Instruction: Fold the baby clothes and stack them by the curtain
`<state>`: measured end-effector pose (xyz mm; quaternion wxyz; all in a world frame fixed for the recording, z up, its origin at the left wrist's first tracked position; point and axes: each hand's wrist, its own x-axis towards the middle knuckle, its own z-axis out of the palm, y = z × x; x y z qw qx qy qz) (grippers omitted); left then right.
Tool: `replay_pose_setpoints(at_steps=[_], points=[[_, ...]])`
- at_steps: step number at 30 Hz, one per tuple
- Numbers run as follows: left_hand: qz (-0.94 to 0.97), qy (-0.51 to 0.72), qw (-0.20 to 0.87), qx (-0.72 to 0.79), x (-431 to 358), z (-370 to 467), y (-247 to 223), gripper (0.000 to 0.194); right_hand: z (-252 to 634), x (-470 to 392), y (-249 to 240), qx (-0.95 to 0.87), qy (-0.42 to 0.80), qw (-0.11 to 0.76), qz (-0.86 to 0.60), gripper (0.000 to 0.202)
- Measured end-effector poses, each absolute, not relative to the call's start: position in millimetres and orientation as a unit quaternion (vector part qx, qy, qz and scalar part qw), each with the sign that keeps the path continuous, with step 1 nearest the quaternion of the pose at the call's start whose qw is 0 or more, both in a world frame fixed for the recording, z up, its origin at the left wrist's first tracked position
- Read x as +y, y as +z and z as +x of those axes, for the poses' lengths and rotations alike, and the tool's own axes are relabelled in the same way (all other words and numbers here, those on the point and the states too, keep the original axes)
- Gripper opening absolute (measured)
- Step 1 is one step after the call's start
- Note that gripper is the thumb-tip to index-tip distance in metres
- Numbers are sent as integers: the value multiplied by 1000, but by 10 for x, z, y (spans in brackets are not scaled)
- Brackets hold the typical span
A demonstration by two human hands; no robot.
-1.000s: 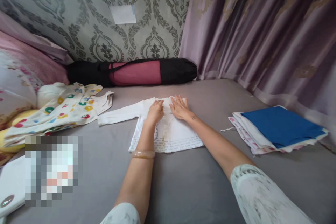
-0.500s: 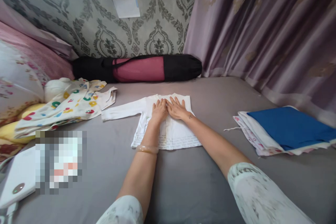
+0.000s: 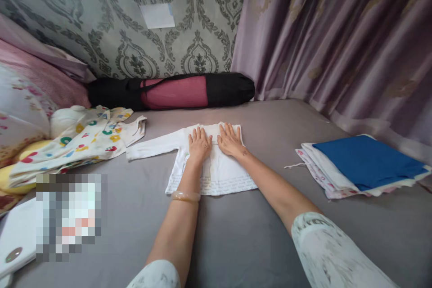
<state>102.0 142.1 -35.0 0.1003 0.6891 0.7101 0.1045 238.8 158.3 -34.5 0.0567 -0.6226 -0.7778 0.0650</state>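
Observation:
A small white long-sleeved shirt (image 3: 229, 168) lies on the grey bed sheet (image 3: 222, 234), with lines of print along its hem. One sleeve stretches out to the left; on the right side no sleeve shows. My left hand (image 3: 200, 145) rests flat on the upper middle of the shirt, fingers spread and pointing away from me. Beside it, a little apart, my right hand (image 3: 231, 140) presses flat near the shirt's upper right, its fingers also spread. Neither hand grips the cloth. My left forearm covers part of a printed picture on the front.
To the right lies a stack of folded clothes with a blue piece (image 3: 367, 162) on top. A colourful patterned garment (image 3: 91, 139) lies at the left, near a white device (image 3: 20, 234) and a blurred-out patch. A black and pink long bag (image 3: 175, 92) lies along the wall.
My hands, which were touching at the thumbs, have moved apart on the shirt. The whole view has shifted slightly, and the shirt still lies in the same place.

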Motion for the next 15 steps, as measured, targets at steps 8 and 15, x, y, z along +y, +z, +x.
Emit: replay_pose_setpoints(at_steps=[8,15], points=[[676,112,120,718,1412,1006,-366,66,2461,1689,-328,-758,117,17,-642,68],[670,98,124,726,1442,958,-414,67,2753,1781,-370,-726,71,29,-683,69]])
